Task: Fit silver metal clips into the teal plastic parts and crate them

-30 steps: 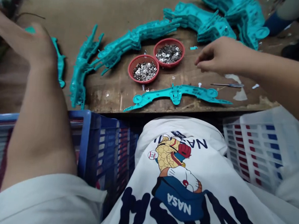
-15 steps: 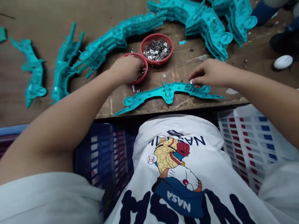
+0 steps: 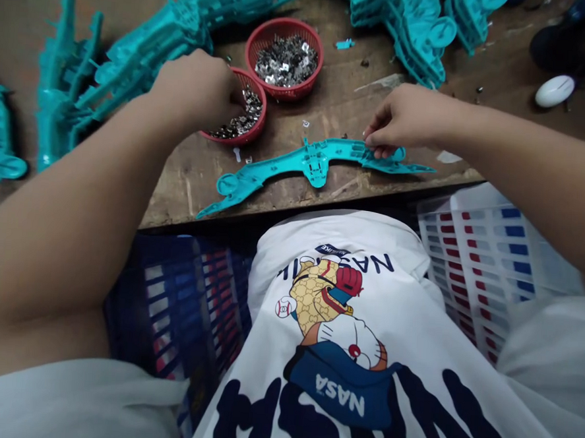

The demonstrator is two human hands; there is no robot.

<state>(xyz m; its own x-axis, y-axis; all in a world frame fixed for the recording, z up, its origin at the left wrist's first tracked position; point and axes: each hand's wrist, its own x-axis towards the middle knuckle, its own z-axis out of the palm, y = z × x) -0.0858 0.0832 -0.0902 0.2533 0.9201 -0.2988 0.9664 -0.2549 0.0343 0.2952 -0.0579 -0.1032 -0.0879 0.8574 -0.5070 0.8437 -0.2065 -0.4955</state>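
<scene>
My left hand (image 3: 194, 91) reaches over the smaller red basket (image 3: 263, 115), which holds many small silver metal pieces. Its fingers are curled, and the fingertips dip out of sight at the pieces. A long curved teal plastic part (image 3: 280, 169) lies near the table's front edge. My right hand (image 3: 395, 119) is at the part's right end, thumb and fingers pinched together against it. A tiny bright speck shows at those fingertips, mostly hidden. Behind the smaller basket stands a larger red basket (image 3: 317, 68) of flat silver metal pieces.
Stacks of teal parts (image 3: 159, 42) curve along the back and left of the wooden table (image 3: 175, 192). A few loose bits lie near the baskets, and a white oval object (image 3: 555, 91) sits at right. Below the edge are a blue crate (image 3: 133, 302) and a white crate (image 3: 468, 256).
The view has shifted, so the table things appear further left and higher. My left hand stays at the smaller basket, now uncovering more of its contents. My right hand remains at the teal part's right end.
</scene>
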